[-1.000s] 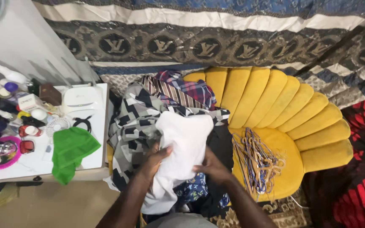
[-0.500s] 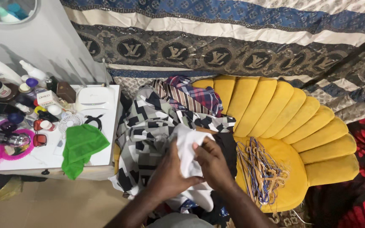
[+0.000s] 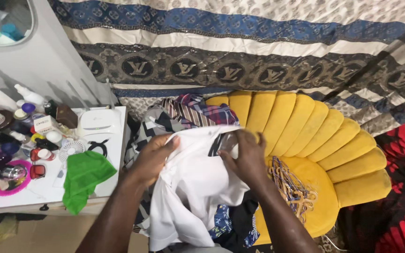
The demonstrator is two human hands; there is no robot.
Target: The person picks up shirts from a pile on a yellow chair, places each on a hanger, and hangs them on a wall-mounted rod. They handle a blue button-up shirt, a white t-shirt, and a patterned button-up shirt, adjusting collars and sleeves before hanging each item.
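I hold a white garment (image 3: 198, 187) up in front of me with both hands. My left hand (image 3: 153, 157) grips its upper left edge. On the upper right edge my right hand (image 3: 244, 157) is closed, beside a dark patch on the cloth. The garment hangs down over a heap of patterned clothes (image 3: 183, 115) piled on the left side of a yellow shell-shaped chair (image 3: 324, 140). A bundle of wooden hangers (image 3: 291, 187) lies on the chair seat, just right of my right forearm.
A white side table (image 3: 113, 140) stands at the left, crowded with bottles, jars, a white router (image 3: 97, 122), a small fan and a green cloth (image 3: 83, 178). A patterned bedspread (image 3: 240, 56) runs behind the chair. Red and black fabric (image 3: 399, 197) lies at the right.
Both hands have lifted the white garment higher and spread its top edge apart. The view has tilted up slightly.
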